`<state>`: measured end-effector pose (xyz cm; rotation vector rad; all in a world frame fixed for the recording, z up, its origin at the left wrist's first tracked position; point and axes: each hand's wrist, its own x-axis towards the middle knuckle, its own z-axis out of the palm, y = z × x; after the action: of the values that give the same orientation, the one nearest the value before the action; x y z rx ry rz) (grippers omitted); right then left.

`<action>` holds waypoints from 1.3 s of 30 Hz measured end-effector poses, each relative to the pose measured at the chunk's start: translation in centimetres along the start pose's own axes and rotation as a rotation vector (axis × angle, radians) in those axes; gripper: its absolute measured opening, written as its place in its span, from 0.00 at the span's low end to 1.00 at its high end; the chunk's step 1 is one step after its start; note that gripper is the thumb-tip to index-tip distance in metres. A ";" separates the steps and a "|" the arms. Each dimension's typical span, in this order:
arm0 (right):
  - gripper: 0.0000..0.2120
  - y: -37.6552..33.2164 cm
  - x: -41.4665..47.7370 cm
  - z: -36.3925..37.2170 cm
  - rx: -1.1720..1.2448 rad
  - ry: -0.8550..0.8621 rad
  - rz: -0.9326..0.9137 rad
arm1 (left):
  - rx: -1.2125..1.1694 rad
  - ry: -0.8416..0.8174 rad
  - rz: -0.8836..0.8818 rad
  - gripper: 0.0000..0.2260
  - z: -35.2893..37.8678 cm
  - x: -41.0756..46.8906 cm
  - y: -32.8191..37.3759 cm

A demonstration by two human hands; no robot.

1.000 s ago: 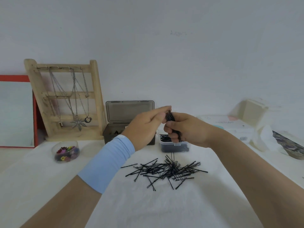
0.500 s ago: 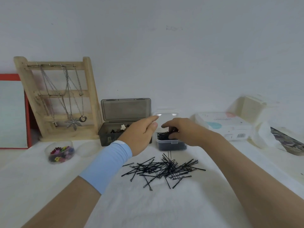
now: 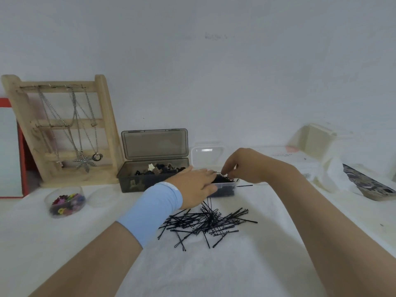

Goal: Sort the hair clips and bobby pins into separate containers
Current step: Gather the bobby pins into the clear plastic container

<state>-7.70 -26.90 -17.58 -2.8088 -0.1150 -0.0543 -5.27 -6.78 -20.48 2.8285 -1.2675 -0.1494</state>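
A loose pile of black bobby pins [image 3: 205, 221] lies on the white cloth in front of me. Behind it stands a small clear box [image 3: 227, 186] packed with more black pins, its lid [image 3: 206, 155] upright. My left hand [image 3: 195, 185] rests flat on the box's left side, fingers straight. Above the box, my right hand [image 3: 242, 166] has its fingertips curled down and pinches pins at the top of the box. One stray pin [image 3: 244, 185] lies just right of the box. An open grey box [image 3: 150, 179] to the left holds dark and beige hair clips.
A round clear tub of coloured small clips [image 3: 65, 202] sits at the left, with a wooden necklace stand [image 3: 60, 129] and a red-framed mirror [image 3: 10, 151] behind it. White boxes and crumpled tissue [image 3: 334, 172] and a patterned flat item [image 3: 368, 183] fill the right side.
My right hand brought a bundle of pins down from in front of me into the small clear box. My left hand let go of the bundle and dropped onto the box's left side.
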 end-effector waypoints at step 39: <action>0.24 -6.6 -3.7 -0.3 -0.360 -0.494 -0.024 | -0.231 0.067 -0.007 0.08 -1.8 -4.9 0.4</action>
<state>-11.93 -21.08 -15.37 -3.1129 -0.2768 0.6795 -8.62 -3.37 -18.35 2.6199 -1.1460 -0.1858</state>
